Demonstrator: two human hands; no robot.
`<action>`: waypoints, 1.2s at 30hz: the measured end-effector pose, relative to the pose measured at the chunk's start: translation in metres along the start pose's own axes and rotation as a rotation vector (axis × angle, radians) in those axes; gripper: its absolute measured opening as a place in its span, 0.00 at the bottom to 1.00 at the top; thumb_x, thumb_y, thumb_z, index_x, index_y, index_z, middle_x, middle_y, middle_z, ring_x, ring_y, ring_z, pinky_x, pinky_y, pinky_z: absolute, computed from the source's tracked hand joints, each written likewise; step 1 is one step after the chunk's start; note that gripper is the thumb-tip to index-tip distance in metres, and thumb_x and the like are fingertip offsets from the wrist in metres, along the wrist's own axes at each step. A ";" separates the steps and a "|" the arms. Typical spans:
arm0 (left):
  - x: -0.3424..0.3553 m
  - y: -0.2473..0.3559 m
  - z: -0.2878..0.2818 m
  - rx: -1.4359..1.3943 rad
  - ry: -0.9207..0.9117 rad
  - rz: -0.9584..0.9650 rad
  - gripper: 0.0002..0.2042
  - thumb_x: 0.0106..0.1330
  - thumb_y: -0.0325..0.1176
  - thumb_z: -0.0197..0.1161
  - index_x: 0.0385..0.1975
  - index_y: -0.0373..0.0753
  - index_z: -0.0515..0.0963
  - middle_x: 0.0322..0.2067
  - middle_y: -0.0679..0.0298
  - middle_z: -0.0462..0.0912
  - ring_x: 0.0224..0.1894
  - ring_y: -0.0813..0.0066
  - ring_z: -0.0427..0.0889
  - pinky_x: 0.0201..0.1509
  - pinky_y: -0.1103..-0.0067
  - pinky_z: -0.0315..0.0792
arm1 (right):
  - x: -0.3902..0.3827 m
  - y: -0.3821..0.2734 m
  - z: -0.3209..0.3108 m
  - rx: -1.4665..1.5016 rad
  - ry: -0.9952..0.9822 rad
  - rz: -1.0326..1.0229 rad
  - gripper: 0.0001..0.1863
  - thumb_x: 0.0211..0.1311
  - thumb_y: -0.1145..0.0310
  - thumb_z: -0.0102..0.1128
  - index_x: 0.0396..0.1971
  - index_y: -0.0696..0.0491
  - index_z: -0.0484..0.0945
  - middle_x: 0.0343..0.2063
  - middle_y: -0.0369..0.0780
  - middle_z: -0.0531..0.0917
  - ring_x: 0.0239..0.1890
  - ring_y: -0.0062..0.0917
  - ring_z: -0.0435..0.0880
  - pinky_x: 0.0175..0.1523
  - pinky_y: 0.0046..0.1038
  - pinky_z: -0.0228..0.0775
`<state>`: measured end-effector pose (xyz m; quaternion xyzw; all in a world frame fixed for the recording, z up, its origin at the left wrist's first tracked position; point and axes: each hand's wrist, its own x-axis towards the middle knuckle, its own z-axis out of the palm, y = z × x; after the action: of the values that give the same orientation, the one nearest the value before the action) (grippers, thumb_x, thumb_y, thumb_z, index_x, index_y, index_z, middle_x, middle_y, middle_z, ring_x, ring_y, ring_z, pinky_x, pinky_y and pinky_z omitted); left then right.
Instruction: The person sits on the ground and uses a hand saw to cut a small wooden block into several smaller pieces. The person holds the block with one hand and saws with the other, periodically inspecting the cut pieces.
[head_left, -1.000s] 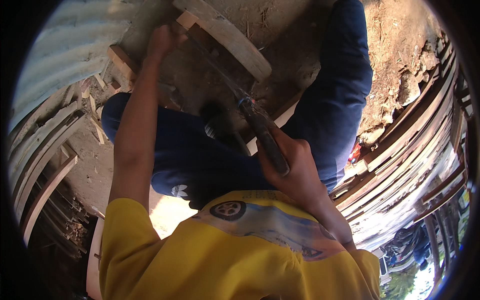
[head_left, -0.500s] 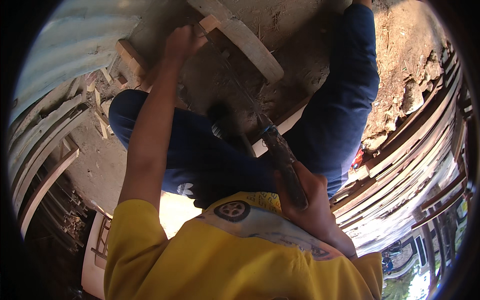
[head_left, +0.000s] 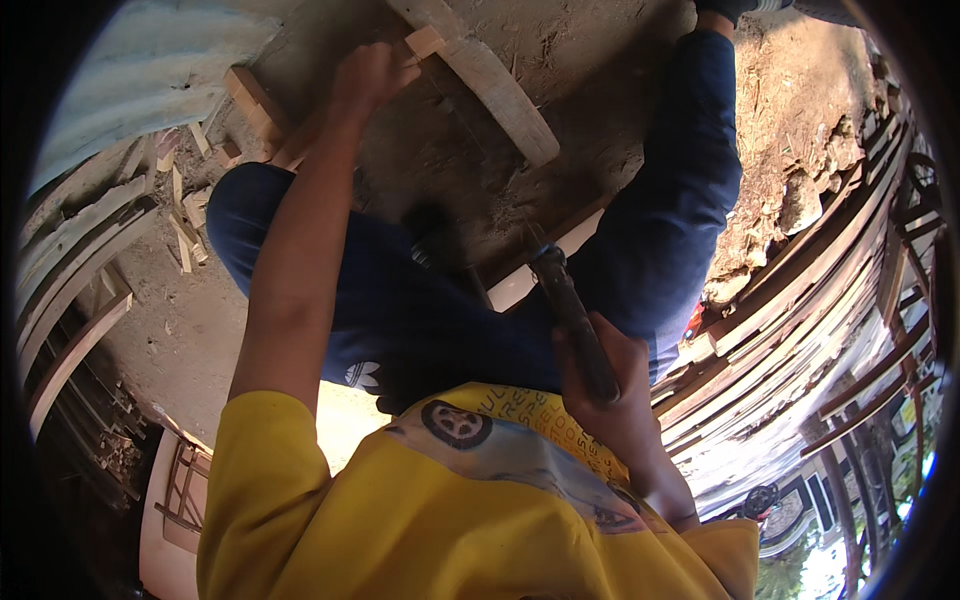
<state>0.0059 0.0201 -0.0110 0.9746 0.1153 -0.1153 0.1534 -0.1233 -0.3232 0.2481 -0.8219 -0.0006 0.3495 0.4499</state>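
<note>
My right hand (head_left: 615, 385) is wrapped round the dark handle (head_left: 575, 325) of a long, thin-bladed tool, close to my lap. A bluish band rings the handle's far end; past it the blade is barely visible, so its exact kind is unclear. Stretched far forward, my left hand (head_left: 372, 75) is closed, its fingertips beside a small pale wood block (head_left: 425, 41). Whatever those fingers grip is hidden. The block rests against a curved, pale plank (head_left: 500, 98) lying over the dirt floor.
My legs in dark trousers (head_left: 675, 190) spread either side of the work. Corrugated sheet (head_left: 150, 90) stands far left, with wood offcuts (head_left: 185, 225) below it. Stacked boards (head_left: 790, 300) run along the right, and long timbers (head_left: 80, 350) lie at left.
The blade, seen earlier as a long line toward my left hand, is now mostly unseen. The handle has turned slightly more upright in view. Both hands keep their grips; the whole view has shifted slightly.
</note>
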 end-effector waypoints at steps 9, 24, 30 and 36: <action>-0.004 -0.001 -0.003 0.043 0.001 0.028 0.24 0.52 0.53 0.67 0.32 0.35 0.81 0.34 0.49 0.83 0.38 0.51 0.83 0.41 0.62 0.76 | -0.023 -0.038 0.007 -0.115 0.013 -0.028 0.05 0.62 0.75 0.58 0.31 0.61 0.77 0.13 0.34 0.74 0.18 0.10 0.69 0.21 0.21 0.59; -0.003 0.000 -0.002 -0.117 -0.029 -0.023 0.22 0.52 0.51 0.67 0.35 0.37 0.81 0.37 0.52 0.82 0.41 0.53 0.82 0.44 0.61 0.76 | -0.019 -0.069 0.012 -0.348 0.014 -0.031 0.06 0.61 0.75 0.57 0.35 0.63 0.78 0.16 0.36 0.76 0.18 0.13 0.71 0.22 0.21 0.61; -0.002 -0.004 0.014 -0.072 0.041 -0.005 0.21 0.53 0.51 0.66 0.35 0.37 0.81 0.36 0.53 0.82 0.41 0.54 0.82 0.43 0.62 0.76 | 0.004 -0.064 0.014 -0.141 0.028 0.036 0.06 0.63 0.74 0.58 0.32 0.62 0.78 0.15 0.33 0.74 0.18 0.12 0.67 0.22 0.22 0.58; -0.002 -0.008 0.011 -0.108 -0.021 0.003 0.19 0.53 0.49 0.67 0.34 0.38 0.83 0.32 0.54 0.84 0.36 0.54 0.84 0.40 0.63 0.77 | -0.051 -0.085 0.007 -0.451 -0.013 0.034 0.07 0.61 0.78 0.56 0.37 0.64 0.78 0.17 0.41 0.77 0.19 0.21 0.75 0.24 0.24 0.63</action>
<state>-0.0005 0.0234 -0.0222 0.9638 0.1185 -0.1187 0.2073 -0.1394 -0.2833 0.3378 -0.8991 -0.0680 0.3534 0.2491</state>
